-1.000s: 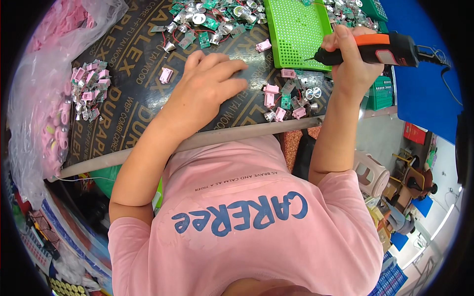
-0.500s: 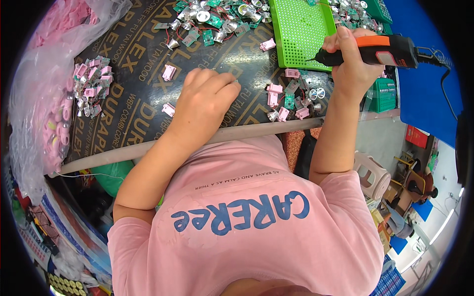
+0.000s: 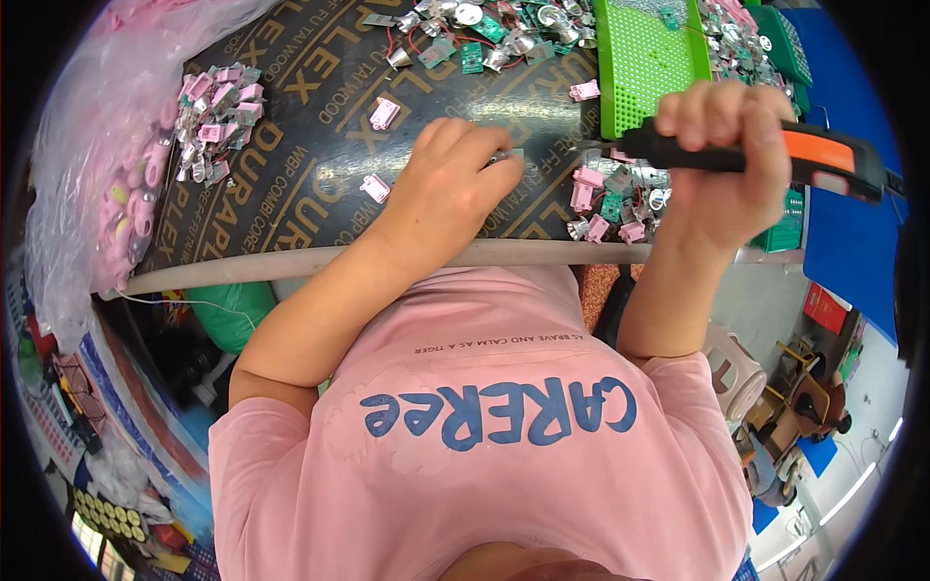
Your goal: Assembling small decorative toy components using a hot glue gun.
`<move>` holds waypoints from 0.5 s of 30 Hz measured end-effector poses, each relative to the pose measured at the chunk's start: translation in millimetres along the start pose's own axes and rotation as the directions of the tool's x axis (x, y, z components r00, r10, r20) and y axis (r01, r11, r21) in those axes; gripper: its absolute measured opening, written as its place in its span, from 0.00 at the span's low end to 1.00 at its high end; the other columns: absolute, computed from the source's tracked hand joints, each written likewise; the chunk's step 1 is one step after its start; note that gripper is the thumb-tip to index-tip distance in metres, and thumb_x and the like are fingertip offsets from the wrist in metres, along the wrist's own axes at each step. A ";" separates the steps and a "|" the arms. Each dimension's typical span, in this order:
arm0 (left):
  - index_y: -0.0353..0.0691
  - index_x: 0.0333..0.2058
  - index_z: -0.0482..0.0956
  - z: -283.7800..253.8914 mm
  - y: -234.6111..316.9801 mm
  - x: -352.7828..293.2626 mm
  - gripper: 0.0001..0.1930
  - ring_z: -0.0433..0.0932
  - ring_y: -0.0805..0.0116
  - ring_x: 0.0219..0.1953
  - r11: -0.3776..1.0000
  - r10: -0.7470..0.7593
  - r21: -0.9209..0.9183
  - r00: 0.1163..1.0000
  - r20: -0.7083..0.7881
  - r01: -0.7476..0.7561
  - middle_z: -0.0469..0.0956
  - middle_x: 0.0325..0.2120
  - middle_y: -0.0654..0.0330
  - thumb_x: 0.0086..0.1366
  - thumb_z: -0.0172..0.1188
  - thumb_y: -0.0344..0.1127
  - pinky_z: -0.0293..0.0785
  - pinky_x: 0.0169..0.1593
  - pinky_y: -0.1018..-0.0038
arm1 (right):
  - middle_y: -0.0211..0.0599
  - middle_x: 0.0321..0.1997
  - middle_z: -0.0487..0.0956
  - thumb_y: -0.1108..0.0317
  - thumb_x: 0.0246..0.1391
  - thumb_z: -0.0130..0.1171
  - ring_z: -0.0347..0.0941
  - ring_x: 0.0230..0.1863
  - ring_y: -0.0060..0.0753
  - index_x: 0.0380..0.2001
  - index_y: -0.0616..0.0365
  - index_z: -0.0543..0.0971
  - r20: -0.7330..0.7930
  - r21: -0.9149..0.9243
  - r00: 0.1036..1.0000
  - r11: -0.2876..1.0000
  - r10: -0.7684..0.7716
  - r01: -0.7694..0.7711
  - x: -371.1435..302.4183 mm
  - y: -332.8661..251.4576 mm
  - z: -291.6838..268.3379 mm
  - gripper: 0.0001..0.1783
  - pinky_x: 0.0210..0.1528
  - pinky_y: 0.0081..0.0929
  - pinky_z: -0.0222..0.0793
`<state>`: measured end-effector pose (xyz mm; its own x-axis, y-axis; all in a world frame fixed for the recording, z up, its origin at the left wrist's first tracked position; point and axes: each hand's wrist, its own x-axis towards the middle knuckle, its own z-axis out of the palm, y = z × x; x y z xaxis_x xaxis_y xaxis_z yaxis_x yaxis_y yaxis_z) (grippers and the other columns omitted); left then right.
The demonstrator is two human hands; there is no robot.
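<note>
My right hand (image 3: 727,155) wraps round a black and orange electric screwdriver (image 3: 819,160). Its thin bit points left toward my left hand (image 3: 450,184), with a gap between them. The left hand is curled over the dark board, its thumb and fingers closed on a small electronic part (image 3: 504,155). Only a silvery and green edge of that part shows; the rest is hidden by the fingers. Two small pink plastic housings (image 3: 385,113) lie to the left of this hand. Under the screwdriver sits a loose cluster of pink housings (image 3: 583,189), green circuit boards and silver reflectors.
A green perforated tray (image 3: 644,73) stands beyond the screwdriver. Circuit boards with wired reflectors (image 3: 472,56) are heaped at the far edge. A pile of pink-and-silver assemblies (image 3: 221,121) lies left, beside a clear plastic bag (image 3: 73,184) and pink pieces. The table's front edge (image 3: 320,259) borders my body.
The screwdriver has come off the green tray toward me, its bit now nearer my left hand. A part's edge now shows in the left fingers. The whole view has shifted slightly.
</note>
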<state>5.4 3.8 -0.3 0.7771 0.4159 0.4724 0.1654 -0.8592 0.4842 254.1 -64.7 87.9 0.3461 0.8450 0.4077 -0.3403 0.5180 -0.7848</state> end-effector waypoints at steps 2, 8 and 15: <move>0.39 0.43 0.84 -0.2 -0.4 -2.3 0.13 0.79 0.53 0.47 1.000 -0.013 0.012 1.000 -0.003 0.013 0.82 0.44 0.56 0.57 0.69 0.26 0.75 0.53 0.59 | 0.39 0.28 0.76 0.77 0.65 0.57 0.73 0.24 0.36 0.42 0.59 0.73 -0.018 -0.027 0.999 0.999 -0.029 0.028 -5.8 24.3 16.8 0.06 0.33 0.42 0.76; 0.38 0.42 0.84 1.1 -0.9 -3.3 0.12 0.79 0.53 0.46 1.000 -0.017 -0.006 1.000 -0.022 0.017 0.82 0.44 0.56 0.58 0.66 0.27 0.75 0.53 0.59 | 0.39 0.25 0.80 0.85 0.55 0.68 0.77 0.22 0.30 0.34 0.61 0.74 -0.119 -0.087 0.993 0.996 -0.020 0.010 -8.3 46.5 48.5 0.13 0.28 0.29 0.77; 0.37 0.40 0.85 3.7 -2.0 -5.4 0.11 0.79 0.54 0.47 1.000 -0.003 -0.006 0.999 -0.045 0.003 0.82 0.44 0.55 0.57 0.62 0.29 0.73 0.56 0.59 | 0.36 0.25 0.81 0.83 0.51 0.74 0.78 0.21 0.25 0.31 0.60 0.76 -0.175 -0.158 0.985 0.987 -0.008 -0.020 -10.7 52.6 52.3 0.15 0.25 0.23 0.75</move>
<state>3.1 2.2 -6.6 0.7482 0.4318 0.5037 0.1641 -0.8561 0.4900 186.7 -39.6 66.7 0.4965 0.8044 0.3261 -0.2050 0.4738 -0.8565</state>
